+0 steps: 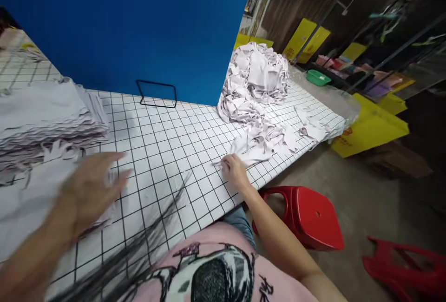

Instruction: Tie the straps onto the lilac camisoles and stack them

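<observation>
Cloth piece (256, 153) pinched in R hand (235, 172); L hand (90, 188) blurred, spread open over grid table (167, 144).

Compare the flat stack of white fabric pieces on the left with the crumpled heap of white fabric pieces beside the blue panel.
The flat stack of white fabric pieces lies in even, level layers; the crumpled heap of white fabric pieces is tangled and mounded. The stack keeps a fairly tidy edge near the left hand; the heap spills loose pieces toward the right hand. Both are white and rest on the grid-patterned table.
</observation>
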`<state>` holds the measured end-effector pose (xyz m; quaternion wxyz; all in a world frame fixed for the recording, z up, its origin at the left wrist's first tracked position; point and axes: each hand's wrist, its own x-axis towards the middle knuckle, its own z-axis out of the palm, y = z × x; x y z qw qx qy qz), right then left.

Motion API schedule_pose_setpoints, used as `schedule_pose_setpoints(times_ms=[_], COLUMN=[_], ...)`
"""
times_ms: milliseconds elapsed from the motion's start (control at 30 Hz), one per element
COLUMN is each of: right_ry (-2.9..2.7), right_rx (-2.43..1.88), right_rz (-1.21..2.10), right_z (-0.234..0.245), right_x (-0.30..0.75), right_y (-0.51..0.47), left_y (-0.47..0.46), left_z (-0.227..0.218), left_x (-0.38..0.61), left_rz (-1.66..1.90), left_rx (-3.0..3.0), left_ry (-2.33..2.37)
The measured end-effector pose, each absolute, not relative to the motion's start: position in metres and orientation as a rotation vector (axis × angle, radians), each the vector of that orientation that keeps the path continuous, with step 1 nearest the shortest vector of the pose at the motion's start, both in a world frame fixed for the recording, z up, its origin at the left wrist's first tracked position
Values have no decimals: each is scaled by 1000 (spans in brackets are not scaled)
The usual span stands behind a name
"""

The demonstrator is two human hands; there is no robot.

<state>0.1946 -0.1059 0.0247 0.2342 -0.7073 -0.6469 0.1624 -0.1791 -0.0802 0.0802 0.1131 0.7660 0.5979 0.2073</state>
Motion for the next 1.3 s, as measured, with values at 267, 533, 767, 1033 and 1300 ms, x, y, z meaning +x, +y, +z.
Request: schedule_pose_setpoints(times_ms=[267, 533, 767, 1033, 1300], right_ry=[-1922, -1837, -1870, -1576, -1966], right_rx=[-1235, -1711, -1645, -2053, -1665], right_rz=[898, 612, 533, 27, 514], right_z=[46, 31, 27, 14, 34], right_x=[194, 280, 275, 297, 252], right_y=[-101, -52, -33, -24, -36], left_y=[-55, -22, -14, 7, 15], left_z=[52, 60, 62, 44, 42], left_x=[-15, -12, -17, 14, 17], left_rz=[314, 213, 461, 188, 255], left_rx=[1928, 1888, 2410, 2439, 2376], left_ry=[1405, 1501, 1485, 1217, 1061])
